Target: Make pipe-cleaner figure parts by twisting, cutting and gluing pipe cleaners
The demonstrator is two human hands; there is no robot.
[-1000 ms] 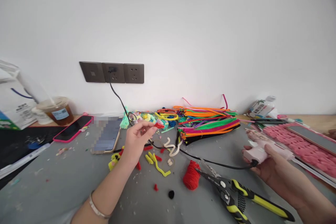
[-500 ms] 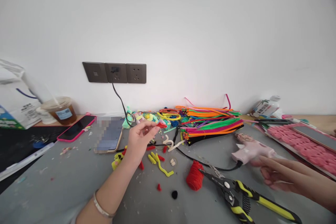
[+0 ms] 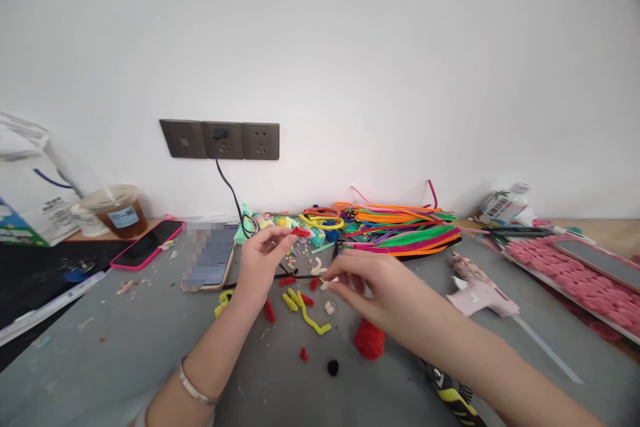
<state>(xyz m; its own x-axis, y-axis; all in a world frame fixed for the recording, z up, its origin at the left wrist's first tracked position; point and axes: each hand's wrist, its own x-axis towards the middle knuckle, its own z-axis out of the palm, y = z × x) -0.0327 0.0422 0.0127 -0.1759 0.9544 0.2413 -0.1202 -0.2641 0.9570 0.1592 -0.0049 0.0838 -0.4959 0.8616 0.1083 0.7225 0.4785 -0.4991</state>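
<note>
My left hand [image 3: 260, 260] pinches a small red pipe cleaner piece [image 3: 301, 231] between thumb and fingertips, above the table. My right hand [image 3: 370, 280] reaches in from the right, fingers closed on a short white pipe cleaner [image 3: 325, 285], most of it hidden by the fingers. Another curled white piece [image 3: 317, 266] lies just behind it. Bent yellow pipe cleaners [image 3: 307, 312] and small red bits [image 3: 270, 310] lie between my arms. A wound red bundle [image 3: 369, 340] sits partly under my right forearm, which also covers much of the yellow-and-black pliers [image 3: 453, 400].
A pink glue gun [image 3: 483, 297] with a glue stick rests at right. Bundled pipe cleaners [image 3: 405, 240] lie along the wall. Two phones, one pink-cased [image 3: 147, 245], one showing its screen [image 3: 213, 257], and a drink cup [image 3: 117, 210] stand left. A black cord [image 3: 230, 187] hangs from the socket.
My right hand has moved left from beside the glue gun to the white pipe cleaner and closed on it. The glue gun has turned slightly. My left hand has barely moved.
</note>
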